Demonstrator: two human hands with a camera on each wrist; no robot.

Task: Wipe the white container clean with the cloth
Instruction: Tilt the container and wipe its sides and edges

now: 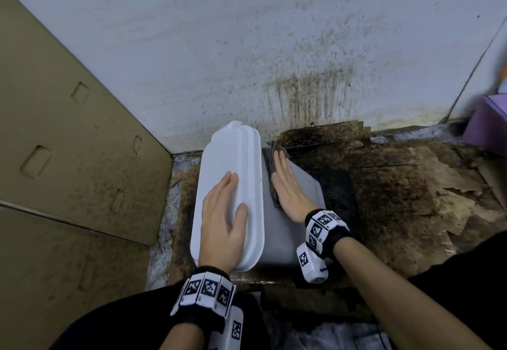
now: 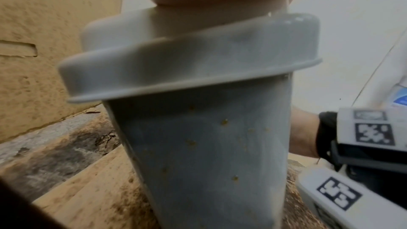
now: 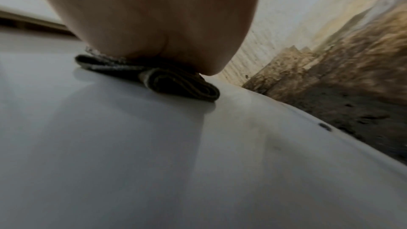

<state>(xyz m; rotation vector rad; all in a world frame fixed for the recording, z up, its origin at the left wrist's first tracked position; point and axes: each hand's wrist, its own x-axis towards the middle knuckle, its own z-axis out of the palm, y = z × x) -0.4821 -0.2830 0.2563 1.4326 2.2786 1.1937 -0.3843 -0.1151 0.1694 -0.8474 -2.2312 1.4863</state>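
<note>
A tall white container [image 1: 219, 163] with a lid stands on the stained floor near the wall. My left hand [image 1: 223, 212] lies flat on its lid with straight fingers. My right hand [image 1: 285, 182] presses a folded grey cloth [image 1: 274, 152] flat against the container's right side wall [image 1: 301, 185]. The left wrist view shows the container's near wall [image 2: 209, 154] dotted with small brown specks under the lid rim [image 2: 187, 69]. Seen from the right wrist, the cloth [image 3: 176, 79] is bunched under my palm [image 3: 154, 23] on the smooth white wall [image 3: 132, 145].
A large cardboard panel [image 1: 68, 143] stands close on the left. The stained white wall [image 1: 274, 47] is right behind the container. Dirty, torn cardboard [image 1: 397, 185] covers the floor to the right. A purple box [image 1: 485, 127] sits at the far right edge.
</note>
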